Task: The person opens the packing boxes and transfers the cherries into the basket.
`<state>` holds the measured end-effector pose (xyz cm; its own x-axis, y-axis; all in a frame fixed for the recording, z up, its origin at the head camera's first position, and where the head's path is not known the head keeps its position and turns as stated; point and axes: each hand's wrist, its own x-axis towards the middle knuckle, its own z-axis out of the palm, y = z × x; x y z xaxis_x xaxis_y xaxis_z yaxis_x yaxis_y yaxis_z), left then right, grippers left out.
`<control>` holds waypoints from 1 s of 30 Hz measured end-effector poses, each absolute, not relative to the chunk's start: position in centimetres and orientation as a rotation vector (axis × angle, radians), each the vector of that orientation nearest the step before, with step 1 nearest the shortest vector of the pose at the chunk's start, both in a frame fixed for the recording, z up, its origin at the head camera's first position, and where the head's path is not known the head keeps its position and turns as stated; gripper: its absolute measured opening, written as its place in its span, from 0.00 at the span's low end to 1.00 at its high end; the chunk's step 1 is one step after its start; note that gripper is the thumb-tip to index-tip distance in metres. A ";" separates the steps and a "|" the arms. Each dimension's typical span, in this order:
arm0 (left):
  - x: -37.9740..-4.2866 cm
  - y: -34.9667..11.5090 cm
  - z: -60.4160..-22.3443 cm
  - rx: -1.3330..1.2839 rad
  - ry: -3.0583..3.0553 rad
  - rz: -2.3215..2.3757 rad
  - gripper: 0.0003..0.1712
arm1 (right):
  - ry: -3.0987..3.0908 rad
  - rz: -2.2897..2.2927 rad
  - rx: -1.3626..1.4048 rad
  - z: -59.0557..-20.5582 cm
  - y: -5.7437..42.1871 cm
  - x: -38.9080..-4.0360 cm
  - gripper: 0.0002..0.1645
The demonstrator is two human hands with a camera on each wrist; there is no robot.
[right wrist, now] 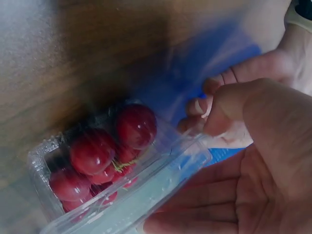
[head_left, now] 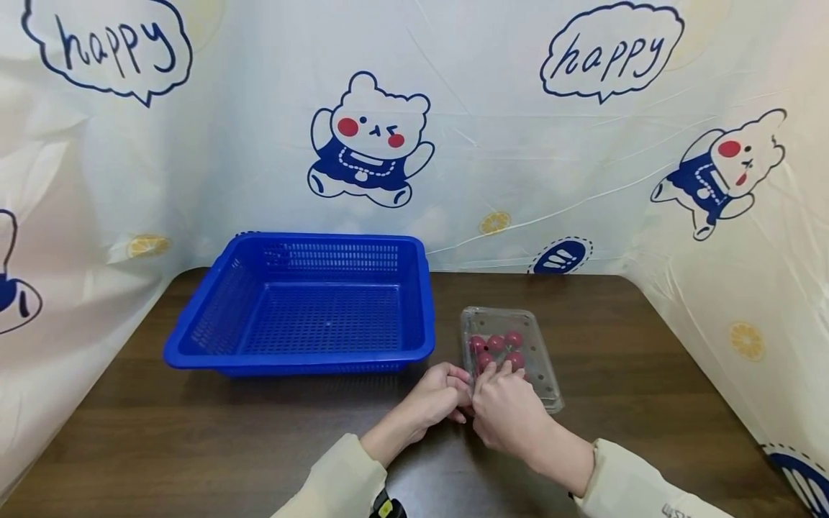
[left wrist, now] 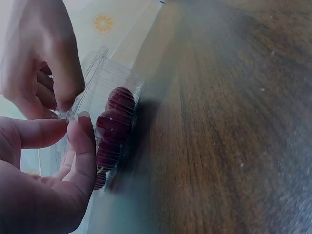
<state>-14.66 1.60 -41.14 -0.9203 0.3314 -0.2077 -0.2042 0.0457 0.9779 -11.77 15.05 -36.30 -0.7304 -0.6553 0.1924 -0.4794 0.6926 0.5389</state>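
A clear plastic fruit box (head_left: 547,385) with small vent holes lies on the table. Inside it are several round red grapes (head_left: 496,343), with a bit of green stem showing in the right wrist view. My left hand (head_left: 440,394) pinches the box's near left corner between thumb and fingertips. Right beside it, my right hand (head_left: 512,414) grips the rim at that same corner with thumb and forefinger, its other fingers lying along the lid (right wrist: 134,202). From the left wrist view, the fingertips of both hands meet at the clear edge, and the grapes show through the ribbed side wall.
A large blue plastic basket (head_left: 298,361) with perforated sides stands to the left of the box on the dark wooden table (head_left: 214,439). Behind the table hangs a pale printed cloth (head_left: 479,137) with bears and lettering.
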 end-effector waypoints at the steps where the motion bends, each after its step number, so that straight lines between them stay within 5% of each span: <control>1: -14.6 1.6 -41.1 0.124 1.950 1.938 0.21 | -2.514 -0.691 0.889 -36.4 15.0 -11.7 0.35; 30: -14.1 1.9 -40.6 0.181 1.988 1.953 0.18 | -2.284 -1.005 1.057 -36.8 15.4 -11.3 0.22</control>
